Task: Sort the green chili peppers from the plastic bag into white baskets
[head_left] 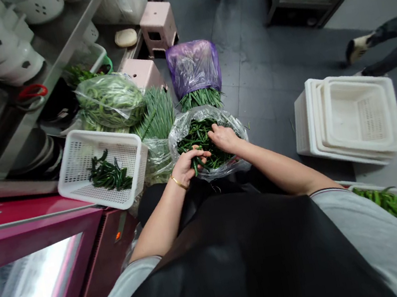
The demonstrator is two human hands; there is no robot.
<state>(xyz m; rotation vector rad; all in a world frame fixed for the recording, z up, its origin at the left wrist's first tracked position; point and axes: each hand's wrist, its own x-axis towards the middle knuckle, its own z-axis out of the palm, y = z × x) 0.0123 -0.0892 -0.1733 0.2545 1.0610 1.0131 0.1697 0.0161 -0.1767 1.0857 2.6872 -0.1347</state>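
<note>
A clear plastic bag (214, 171) full of dark green chili peppers (199, 130) stands open in front of my knees. My left hand (188, 164), with a gold bracelet at the wrist, is closed around a few green peppers at the bag's near left side. Over the middle of the bag, my right hand (224, 138) has its fingers bent down among the peppers; what its fingertips pinch is hidden. To the left, a white perforated basket (71, 159) holds a small heap of dark green peppers (110, 176).
Bagged green vegetables (112, 99), long green stalks (157, 109) and a purple bag (194, 65) lie beyond. Pink stools (158, 21) stand behind. Stacked white baskets (356, 114) sit right, near a walking person's legs (385, 38). A steel shelf (60, 47) borders the left.
</note>
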